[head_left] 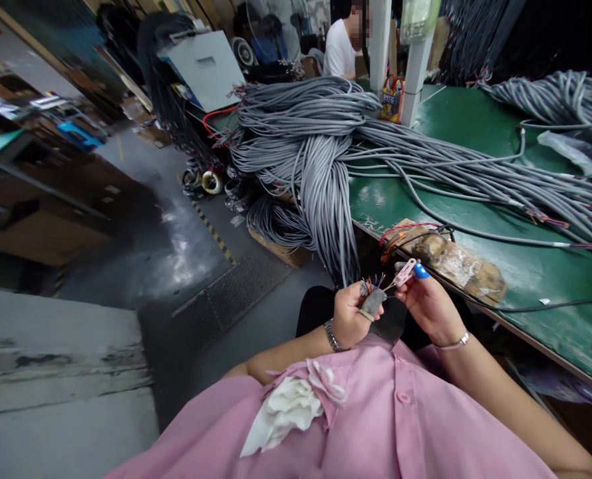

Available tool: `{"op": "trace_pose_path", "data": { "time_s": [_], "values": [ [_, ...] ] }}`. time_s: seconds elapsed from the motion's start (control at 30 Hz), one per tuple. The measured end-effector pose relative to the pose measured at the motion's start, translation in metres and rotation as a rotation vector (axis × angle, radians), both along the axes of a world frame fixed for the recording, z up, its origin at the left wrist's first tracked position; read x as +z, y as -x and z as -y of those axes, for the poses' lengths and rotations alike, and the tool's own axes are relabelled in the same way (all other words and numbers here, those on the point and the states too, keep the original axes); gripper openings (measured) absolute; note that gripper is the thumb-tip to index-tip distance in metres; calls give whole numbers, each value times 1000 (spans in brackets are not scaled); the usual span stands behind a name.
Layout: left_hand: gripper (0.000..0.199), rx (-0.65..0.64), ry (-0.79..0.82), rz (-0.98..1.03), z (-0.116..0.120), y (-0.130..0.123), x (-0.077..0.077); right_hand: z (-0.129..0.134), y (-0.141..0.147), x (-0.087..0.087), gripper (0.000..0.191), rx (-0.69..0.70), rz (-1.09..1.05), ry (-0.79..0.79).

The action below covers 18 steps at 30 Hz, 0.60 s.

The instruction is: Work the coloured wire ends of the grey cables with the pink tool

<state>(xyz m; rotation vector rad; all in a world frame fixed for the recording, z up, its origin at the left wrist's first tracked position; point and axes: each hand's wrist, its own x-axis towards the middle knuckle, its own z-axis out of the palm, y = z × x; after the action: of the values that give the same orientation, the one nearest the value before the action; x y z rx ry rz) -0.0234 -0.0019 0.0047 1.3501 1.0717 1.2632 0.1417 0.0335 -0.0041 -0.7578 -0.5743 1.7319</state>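
My left hand point(350, 318) is closed around the end of a cable, and several thin coloured wires point(374, 282) fan out above its fingers. A grey wrap point(373, 303) with a yellowish band covers its thumb. Close by on the right, my right hand point(433, 307) pinches a small pink slotted tool point(404, 273) against one or more of the wires. A blue cover point(420, 270) sits on a fingertip of that hand. The grip hides most of the cable.
A wooden block wrapped in clear tape point(468, 269) lies at the edge of the green table point(550, 286). Bundles of grey cable point(326, 179) hang over the table's left end. More cables stretch to the right. A person in a white shirt point(339, 50) is at the back.
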Motion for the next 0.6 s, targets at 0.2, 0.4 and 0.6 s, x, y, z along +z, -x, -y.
{"op": "trace_pose_path", "data": {
  "time_s": [0.2,0.4,0.6],
  "values": [
    [24,34,-180,-228,-6,1,3,3,2,-14,28,-313,269,-128],
    [15,65,-322,-370,-12,-1,-2,0,6,-13,41,-123,88,-16],
    [11,56,-343,-404,-14,-2,-7,-4,12,-4,33,-169,-70,48]
  ]
}}
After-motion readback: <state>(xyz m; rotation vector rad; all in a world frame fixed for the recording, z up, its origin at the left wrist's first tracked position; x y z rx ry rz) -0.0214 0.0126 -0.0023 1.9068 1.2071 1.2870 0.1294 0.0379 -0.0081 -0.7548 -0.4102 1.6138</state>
